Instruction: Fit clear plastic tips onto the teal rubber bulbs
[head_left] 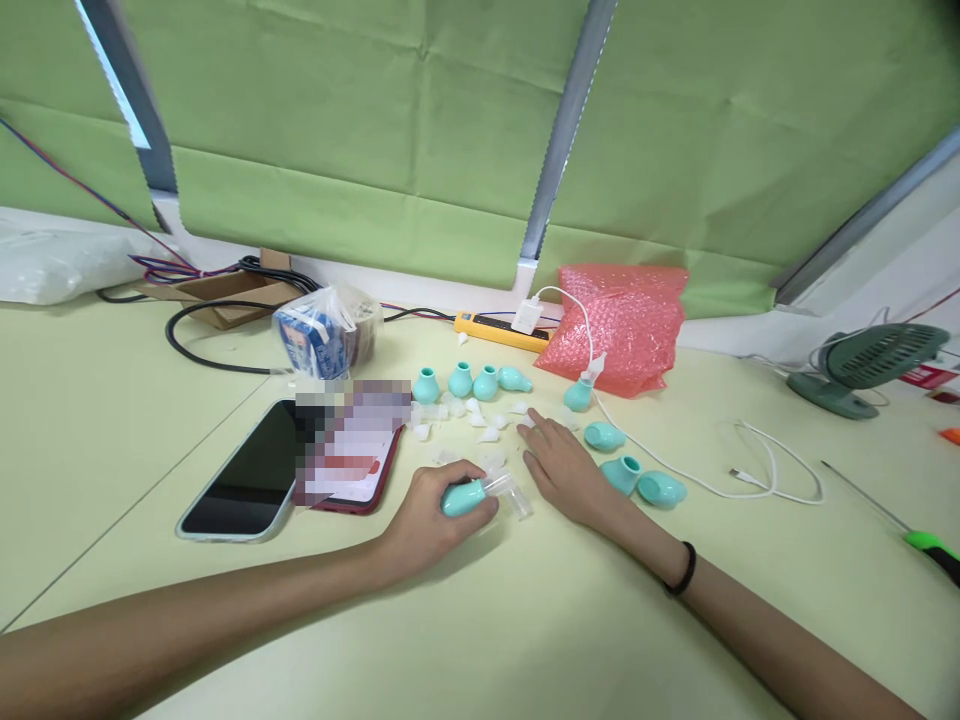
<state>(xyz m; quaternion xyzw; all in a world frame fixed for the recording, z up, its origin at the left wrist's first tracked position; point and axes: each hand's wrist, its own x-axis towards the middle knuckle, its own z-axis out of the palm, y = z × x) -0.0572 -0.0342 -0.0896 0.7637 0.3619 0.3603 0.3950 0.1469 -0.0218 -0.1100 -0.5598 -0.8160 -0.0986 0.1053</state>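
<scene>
In my left hand [431, 515] lies a teal rubber bulb [463, 497], gripped between thumb and fingers. A clear plastic tube piece [496, 484] sits at the bulb's mouth, and another clear piece [519, 503] is right beside it. My right hand [559, 465] reaches over the table with its fingers apart, the index fingertip at a small white tip [517, 408]. More white tips [489, 435] are scattered between the hands. Several teal bulbs [461, 380] stand or lie behind them, and others [661, 489] lie right of my right hand. One upright bulb [577, 395] carries a translucent tip.
Two phones lie at left, one black-screened [244, 480], one red-edged [356, 470]. Behind are a plastic-wrapped pack [322, 335], a yellow power strip [487, 328] and a pink bubble-wrap bag [622, 330]. At right are a white cable [697, 488], a fan [862, 360] and a screwdriver [919, 542].
</scene>
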